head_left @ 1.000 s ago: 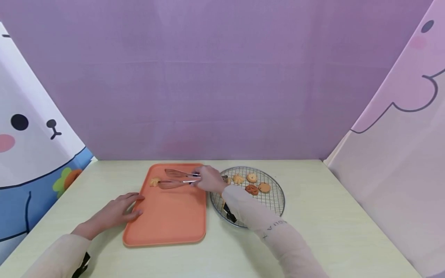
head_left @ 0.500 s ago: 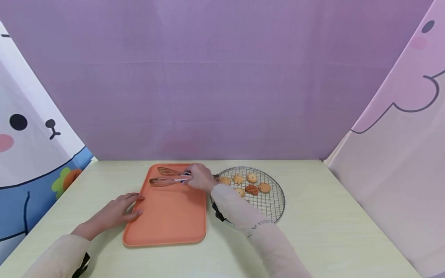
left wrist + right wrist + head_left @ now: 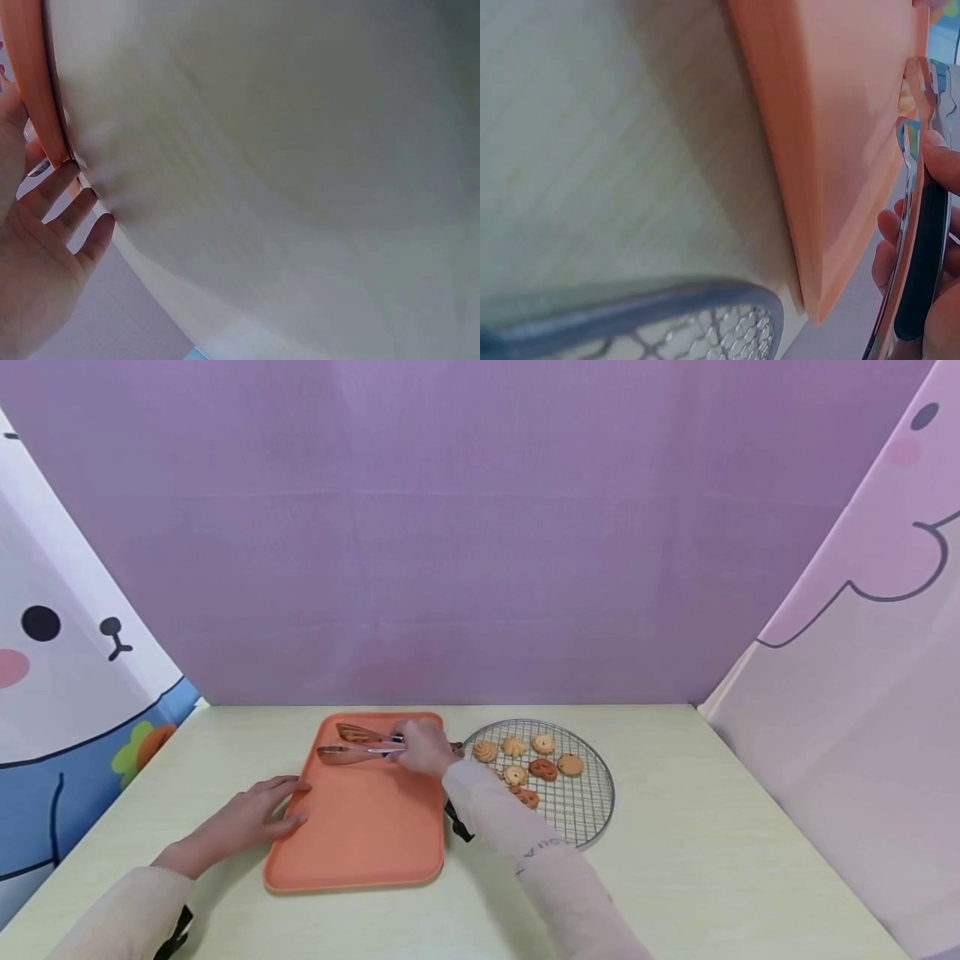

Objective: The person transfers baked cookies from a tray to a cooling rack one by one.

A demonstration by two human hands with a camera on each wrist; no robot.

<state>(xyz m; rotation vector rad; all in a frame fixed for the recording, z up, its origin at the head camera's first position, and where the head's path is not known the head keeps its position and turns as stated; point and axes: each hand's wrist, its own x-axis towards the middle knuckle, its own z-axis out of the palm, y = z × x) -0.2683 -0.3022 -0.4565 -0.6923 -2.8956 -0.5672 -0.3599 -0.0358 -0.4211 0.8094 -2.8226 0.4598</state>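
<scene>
My right hand (image 3: pixel 422 747) grips metal tongs (image 3: pixel 348 754) over the far part of an orange tray (image 3: pixel 360 852). The tongs' two arms stand apart, tips pointing left. In the right wrist view, a bit of pale cookie (image 3: pixel 906 97) shows beside the tongs' tips; whether they touch it I cannot tell. My left hand (image 3: pixel 240 817) rests at the tray's left edge, fingers extended. In the left wrist view, several fingertips of that hand (image 3: pixel 45 262) touch the table beside the tray's rim (image 3: pixel 34 75).
A round wire rack (image 3: pixel 577 814) stands right of the tray, partly behind my right sleeve (image 3: pixel 517 843). Several cookies lie on it, among them a brown pretzel-shaped one (image 3: pixel 543 769) and a plain round one (image 3: pixel 571 765). A purple backdrop (image 3: pixel 450 543) rises behind the table.
My right hand has carried the tongs left across the tray, over the spot where a cookie showed. More cookies on the rack have come into sight. The left hand has stayed put.
</scene>
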